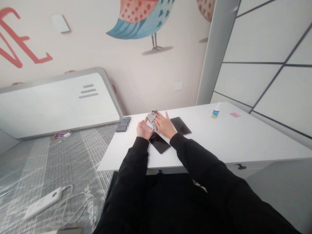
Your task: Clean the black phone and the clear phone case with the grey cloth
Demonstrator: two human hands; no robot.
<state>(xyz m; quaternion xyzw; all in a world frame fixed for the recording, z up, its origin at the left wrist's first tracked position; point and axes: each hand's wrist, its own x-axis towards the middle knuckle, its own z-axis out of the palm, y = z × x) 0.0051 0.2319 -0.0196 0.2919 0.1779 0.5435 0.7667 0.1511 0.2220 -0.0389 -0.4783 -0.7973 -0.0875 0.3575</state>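
A small grey piece, apparently cloth (151, 116), is held between my two hands above the white table (207, 143). My left hand (144, 130) is turned palm up with its fingers curled about the grey piece's left side. From the right, my right hand (165, 125) grips the same piece, its thumb sticking up. Something pale shows under the grey piece between the palms; what it is I cannot make out. Just below the hands lies a black phone (159, 143) with its screen faintly lit. A dark tablet (180, 125) rests beside my right hand.
A blurred dark object (123, 124) sits at the table's left corner. Farther right stand a small white bottle (215, 111) and a pink slip (235, 114). On the plastic-covered bed to the left lie a white device (44, 203) with a cable and a power strip (62, 135).
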